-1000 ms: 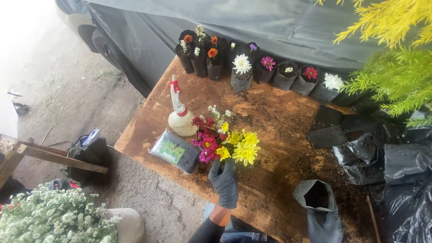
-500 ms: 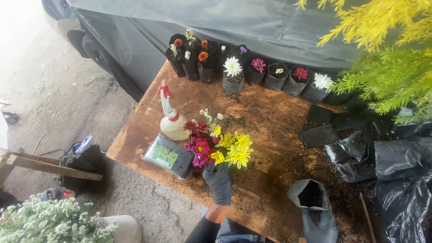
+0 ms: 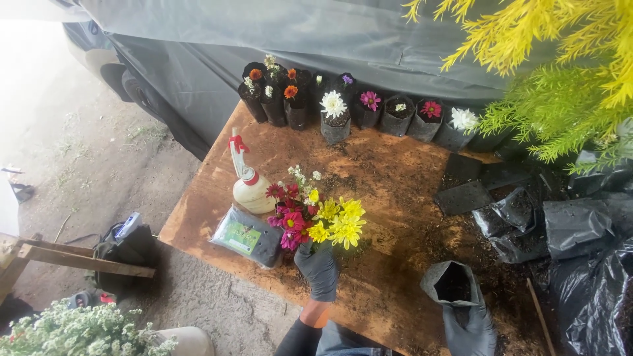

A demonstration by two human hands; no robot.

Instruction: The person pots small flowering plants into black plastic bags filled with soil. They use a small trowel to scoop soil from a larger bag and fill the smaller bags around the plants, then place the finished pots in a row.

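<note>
Left hand [image 3: 318,269]: dark-gloved, low centre of frame, closed round the stems of the flower bunch [image 3: 315,212].
Right hand [image 3: 469,327]: gloved too, bottom right, gripping the lower part of an open black grow bag [image 3: 450,282]; fingers hidden in the folds, so exact grip cannot be told.
Flower bunch: yellow, pink, red and small white blooms, held upright above the wooden table [image 3: 389,191], just left of centre.
Grow bag: mouth gaping upward, right of the bunch, apart from it.
Doing it well: best to keep the bunch gripped low on the stems, heads clear of the glove; bag mouth held wide and level, judged from its slack rim.
Beside the bunch: white spray bottle [image 3: 250,184] with red trigger to the left, soil packet [image 3: 248,236] lying flat below it near the table's left edge.
Far edge, top of frame: row of potted blooms [image 3: 343,105] in small black bags, against a grey tarp [image 3: 277,33].
Right side: spare black bags [image 3: 521,217] and loose soil scattered on the board.
Upper right: yellow-green foliage [image 3: 560,72] overhanging.
</note>
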